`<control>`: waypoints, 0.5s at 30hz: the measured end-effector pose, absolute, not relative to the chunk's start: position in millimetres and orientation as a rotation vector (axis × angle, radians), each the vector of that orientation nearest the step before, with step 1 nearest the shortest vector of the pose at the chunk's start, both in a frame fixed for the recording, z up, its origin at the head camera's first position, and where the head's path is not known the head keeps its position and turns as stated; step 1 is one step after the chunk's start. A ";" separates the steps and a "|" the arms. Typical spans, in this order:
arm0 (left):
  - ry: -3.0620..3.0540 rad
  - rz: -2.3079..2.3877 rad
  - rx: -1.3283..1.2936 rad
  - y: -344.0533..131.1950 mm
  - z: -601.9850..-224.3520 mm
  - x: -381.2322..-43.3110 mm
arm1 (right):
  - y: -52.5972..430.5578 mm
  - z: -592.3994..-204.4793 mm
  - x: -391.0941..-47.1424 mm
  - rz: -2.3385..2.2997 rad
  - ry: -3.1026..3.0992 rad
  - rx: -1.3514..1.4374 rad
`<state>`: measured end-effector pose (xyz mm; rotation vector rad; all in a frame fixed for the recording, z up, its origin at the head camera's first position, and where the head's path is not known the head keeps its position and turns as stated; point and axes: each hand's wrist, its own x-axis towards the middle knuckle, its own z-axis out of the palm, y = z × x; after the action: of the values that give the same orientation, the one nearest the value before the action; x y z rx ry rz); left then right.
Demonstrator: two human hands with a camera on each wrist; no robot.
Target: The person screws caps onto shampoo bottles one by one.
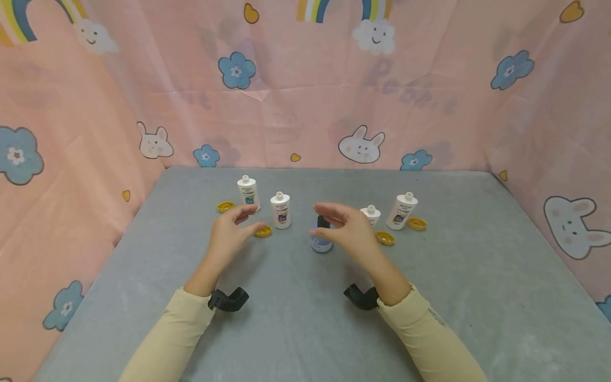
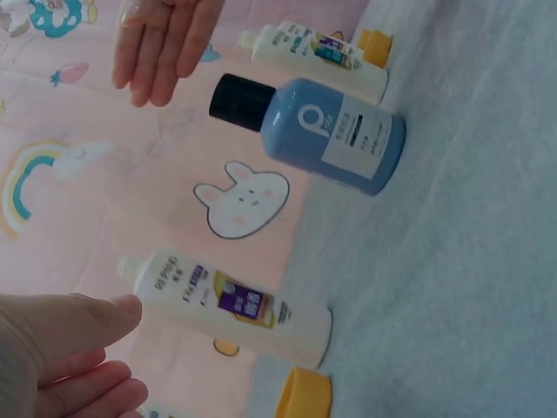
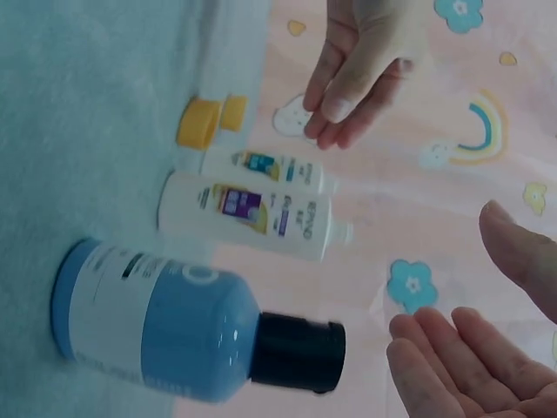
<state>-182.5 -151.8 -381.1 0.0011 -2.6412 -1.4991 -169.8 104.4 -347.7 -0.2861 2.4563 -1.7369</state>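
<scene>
While the grey tabletop [image 1: 296,329] spreads below, the left hand [image 1: 230,229] and right hand [image 1: 352,227] hover with relaxed fingers, gripping nothing; this looks like a reach, the next move likely needing a grasp. Upright between them, nearer the right hand, stands the blue bottle [image 1: 322,246], flanked by white bottles [image 1: 280,211] and yellow caps [image 1: 384,238].

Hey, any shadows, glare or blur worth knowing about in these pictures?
Head view: soft shadows on the table beside both sleeves; right wrist view: small glints on the blue bottle; left wrist view: dimmer, fine print on its label blurred.
</scene>
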 end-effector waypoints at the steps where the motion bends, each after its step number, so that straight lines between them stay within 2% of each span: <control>1: -2.643 -1.514 0.008 -152.7 -382.8 -183.8 | 101.0 -347.6 -170.5 -1.732 2.461 -0.296; 15: -2.692 -1.535 0.078 -159.4 -402.7 -194.9 | 54.7 -361.6 -179.1 -1.798 2.522 -0.277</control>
<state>-194.9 -159.4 -402.7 0.0777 -2.6917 -1.5347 -179.1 54.7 -361.6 -0.2767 2.5223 -1.7980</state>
